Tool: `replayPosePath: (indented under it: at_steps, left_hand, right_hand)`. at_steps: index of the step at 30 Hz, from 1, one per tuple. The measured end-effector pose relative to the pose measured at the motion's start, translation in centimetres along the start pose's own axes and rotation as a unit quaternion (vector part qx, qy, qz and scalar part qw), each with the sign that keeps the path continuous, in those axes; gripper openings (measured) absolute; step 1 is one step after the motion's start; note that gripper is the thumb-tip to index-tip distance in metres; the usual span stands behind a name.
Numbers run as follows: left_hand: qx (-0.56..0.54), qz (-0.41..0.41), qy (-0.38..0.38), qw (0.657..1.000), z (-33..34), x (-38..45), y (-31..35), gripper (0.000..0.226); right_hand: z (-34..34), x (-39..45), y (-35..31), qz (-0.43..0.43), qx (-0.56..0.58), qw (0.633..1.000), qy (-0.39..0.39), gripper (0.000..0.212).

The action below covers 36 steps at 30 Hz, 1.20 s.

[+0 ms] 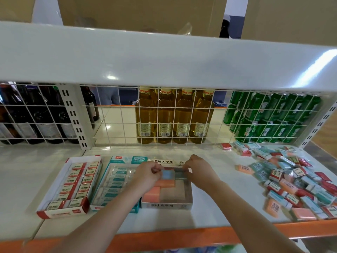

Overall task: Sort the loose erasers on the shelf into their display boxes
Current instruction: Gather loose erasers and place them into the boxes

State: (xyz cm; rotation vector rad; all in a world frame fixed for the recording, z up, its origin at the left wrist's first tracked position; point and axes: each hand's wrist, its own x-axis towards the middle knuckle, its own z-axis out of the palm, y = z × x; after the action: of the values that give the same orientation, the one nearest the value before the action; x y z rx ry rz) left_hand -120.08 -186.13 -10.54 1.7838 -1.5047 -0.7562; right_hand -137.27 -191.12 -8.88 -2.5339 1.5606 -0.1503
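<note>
1. My left hand (148, 172) pinches a blue eraser (168, 174) with fingers curled; my right hand (197, 169) pinches a teal eraser (180, 175) — both over the far end of the grey display box (166, 205).
2. I'd seat them flat beside the orange erasers (164, 183), edges square.
3. The loose pile (291, 179) waits at right — next source.
</note>
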Motion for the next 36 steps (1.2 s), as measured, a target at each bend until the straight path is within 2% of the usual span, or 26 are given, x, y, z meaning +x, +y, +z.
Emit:
replayPosePath:
  at_steps: [8, 13, 21, 25, 31, 36]
  left_hand:
    - [0.036, -0.018, -0.017, 0.999, 2.7, 0.5, 2.5, 0.022]
    - [-0.018, -0.066, -0.031, 0.997, 3.5, 0.8, 3.1, 0.018]
    - [-0.074, -0.078, -0.034, 0.994, 2.9, 1.2, 2.8, 0.021]
    - [-0.077, -0.067, -0.021, 0.995, 2.5, 1.3, 2.5, 0.023]
    - [0.083, 0.017, 0.011, 0.996, 2.1, 0.7, 1.8, 0.019]
    - [0.204, 0.074, -0.032, 0.976, 1.1, -0.3, 1.4, 0.022]
  right_hand:
    - [-0.4, -1.8, 1.4, 0.037, 0.053, 0.997, 0.043, 0.026]
    - [-0.4, -2.4, 1.6, 0.037, 0.074, 0.996, 0.033, 0.026]
    - [-0.9, -2.4, 0.4, -0.019, 0.070, 0.997, 0.005, 0.039]
    - [-1.1, -2.1, -0.1, -0.036, 0.046, 0.998, 0.007, 0.034]
    - [-1.2, -1.8, 0.3, -0.043, 0.003, 0.999, -0.018, 0.037]
    - [-1.4, -1.7, 0.2, -0.054, -0.043, 0.996, -0.049, 0.035]
